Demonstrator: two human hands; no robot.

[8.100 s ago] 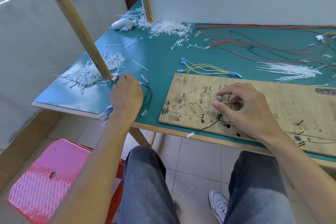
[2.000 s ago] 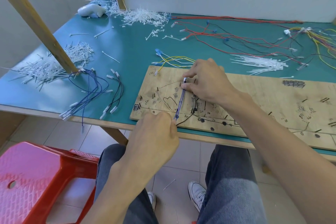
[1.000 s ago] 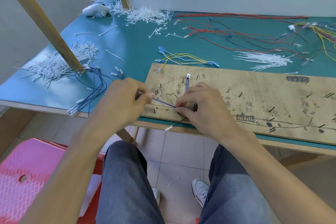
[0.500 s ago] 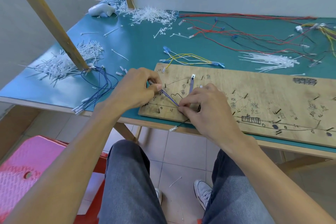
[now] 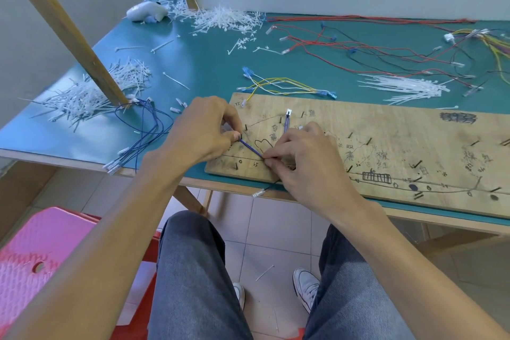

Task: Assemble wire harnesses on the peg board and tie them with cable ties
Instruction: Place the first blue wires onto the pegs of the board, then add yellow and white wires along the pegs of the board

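Observation:
A wooden peg board (image 5: pixel 386 130) lies on the teal table, studded with black pegs and pen marks. A blue wire (image 5: pixel 250 148) runs taut across its left end. My left hand (image 5: pixel 204 130) pinches one end of that wire at a peg near the board's left edge. My right hand (image 5: pixel 303 163) pinches the wire at its bend by the front edge. From there the wire rises to a white connector (image 5: pixel 288 112) further back on the board. A black wire with a white plug (image 5: pixel 259 194) hangs off the board's front edge.
A bundle of blue wires (image 5: pixel 140 132) lies left of the board beside a slanted wooden leg (image 5: pixel 82 44). White cable ties (image 5: pixel 405 87) lie behind the board, more in heaps (image 5: pixel 82 96) at left. Yellow wires (image 5: pixel 281 85), red and black wires (image 5: pixel 372 50) lie further back. A pink stool (image 5: pixel 33 259) stands below left.
My left hand has carried the blue wire's end up and left from the front edge to a peg at the board's left end. My right hand has dropped to hold the bend.

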